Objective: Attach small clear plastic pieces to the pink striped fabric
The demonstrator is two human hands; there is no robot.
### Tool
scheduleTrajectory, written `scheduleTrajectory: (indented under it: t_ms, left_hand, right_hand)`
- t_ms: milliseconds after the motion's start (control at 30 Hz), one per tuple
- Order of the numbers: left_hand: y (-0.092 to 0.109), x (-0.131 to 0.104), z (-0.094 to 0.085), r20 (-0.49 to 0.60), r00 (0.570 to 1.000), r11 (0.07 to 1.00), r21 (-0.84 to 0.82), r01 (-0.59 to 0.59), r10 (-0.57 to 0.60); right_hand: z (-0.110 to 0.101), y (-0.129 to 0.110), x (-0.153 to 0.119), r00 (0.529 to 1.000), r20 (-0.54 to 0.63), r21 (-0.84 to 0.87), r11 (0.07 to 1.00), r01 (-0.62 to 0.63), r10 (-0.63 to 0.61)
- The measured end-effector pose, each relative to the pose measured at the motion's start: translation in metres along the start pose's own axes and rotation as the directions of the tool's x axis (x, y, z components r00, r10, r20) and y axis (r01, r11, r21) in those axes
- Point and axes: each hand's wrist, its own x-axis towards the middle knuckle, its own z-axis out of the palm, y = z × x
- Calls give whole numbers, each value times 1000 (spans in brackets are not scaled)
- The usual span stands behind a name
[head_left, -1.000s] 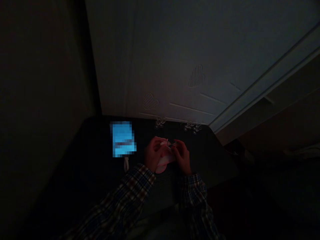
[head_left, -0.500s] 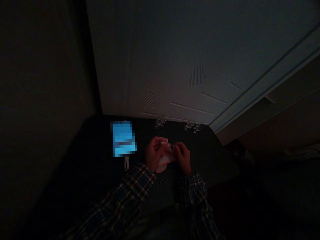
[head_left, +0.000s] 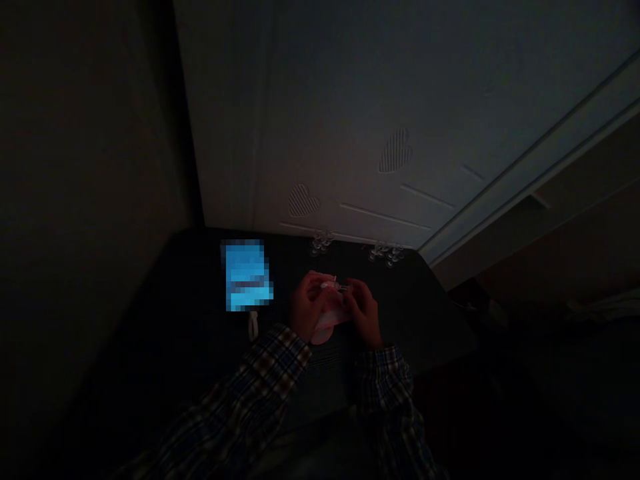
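In dim light, a pink item (head_left: 330,319), perhaps cloth or paper, lies on the dark table between my hands, with a rounded end showing below. My left hand (head_left: 306,308) is closed at its left side, thumb and fingers pinching a small clear piece (head_left: 331,285) over the pink surface. My right hand (head_left: 365,312) is closed at the right, its fingertips pinched on a thin pale part joined to or touching that clear piece. The exact shape of the small piece is too dark to tell.
A bright blurred screen (head_left: 247,273) lies at the left with a white strap (head_left: 253,326) below it. Clusters of small clear pieces (head_left: 321,244) (head_left: 386,253) stand along the table's back edge (head_left: 280,235), against a pale panel with heart patterns (head_left: 303,201).
My right hand has shifted slightly, its fingers raised a little. The clear piece shows a bit more between my hands. The screen and clusters stay where they were.
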Motion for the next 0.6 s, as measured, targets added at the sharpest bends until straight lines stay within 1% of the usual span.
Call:
scheduleTrajectory:
  t_ms: [100,267,500,600]
  left_hand:
    - [-1,0,0,-2,1000,1000,10,-12,12]
    - [-1,0,0,-2,1000,1000,23,-6,6]
    - [0,0,1,-9,1000,1000,-4,23,-23]
    - [1,-1,1,-10,999,999,9,40,-40]
  right_hand:
    - [0,-1,0,1000,9,6,1000,-4,4]
    - [-2,0,0,1000,29,-35,999,5,-3]
    - [-4,4,1,1000,10,-72,997,-8,9]
    - [-3,5,1,1000,-20,-87,996,-15,13]
